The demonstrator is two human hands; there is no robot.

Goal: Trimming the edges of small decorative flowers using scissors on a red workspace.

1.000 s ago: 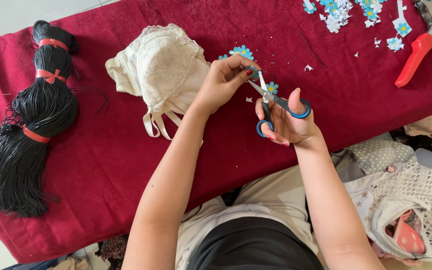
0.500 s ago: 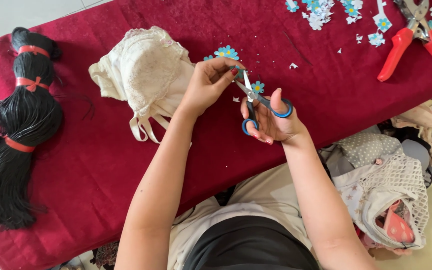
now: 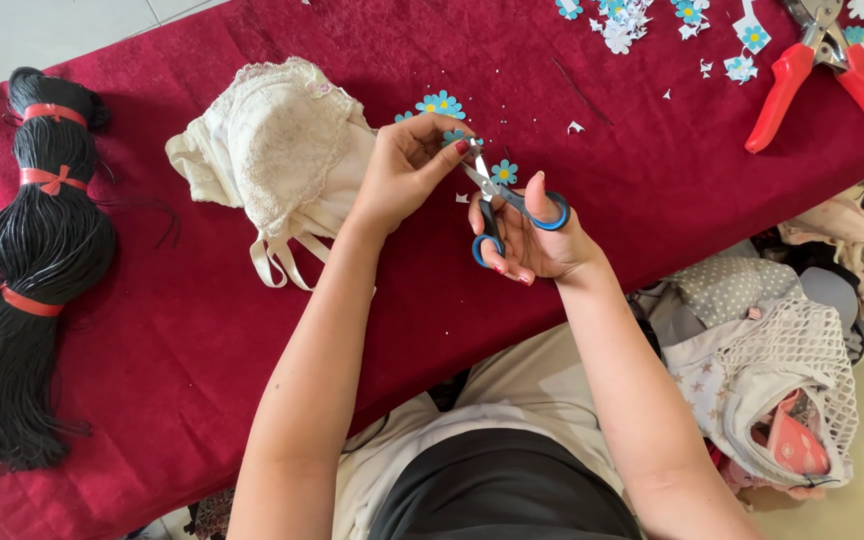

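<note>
Head view, looking down on the table (image 3: 202,330) under a dark red cloth; both hands meet near its middle.

Right hand (image 3: 532,235): thumb and fingers through the blue loops of the small scissors (image 3: 497,200); hand closed on the handles; blades point up-left toward the other hand, and whether they are parted cannot be told.

Left hand (image 3: 407,170): fingertips pinched on a small blue flower cutout (image 3: 455,136), held right at the blade tips, above the cloth.

About them: a second blue flower (image 3: 503,172) on the cloth just beside the scissors; a small cluster of flowers (image 3: 439,104) just beyond the left hand; a cream lace garment (image 3: 272,150) touching the left wrist side; a bundle of black cord (image 3: 37,250) with red ties at far left; red-handled pliers (image 3: 822,70) at upper right; white paper scraps (image 3: 622,20) along the top edge; a mesh bag of clothes (image 3: 782,380) below the table at right.

Risks, as judged: the cutout is tiny and the fingertips lie very close to the blades, so a nick is possible; a slip of the pinch would drop the piece among loose scraps; a skewed cut could clip a petal.

Hard to make out: the cutout is mostly covered by fingers; the blade tips are blurred; the pliers' head and the far flowers are cut off by the frame.
</note>
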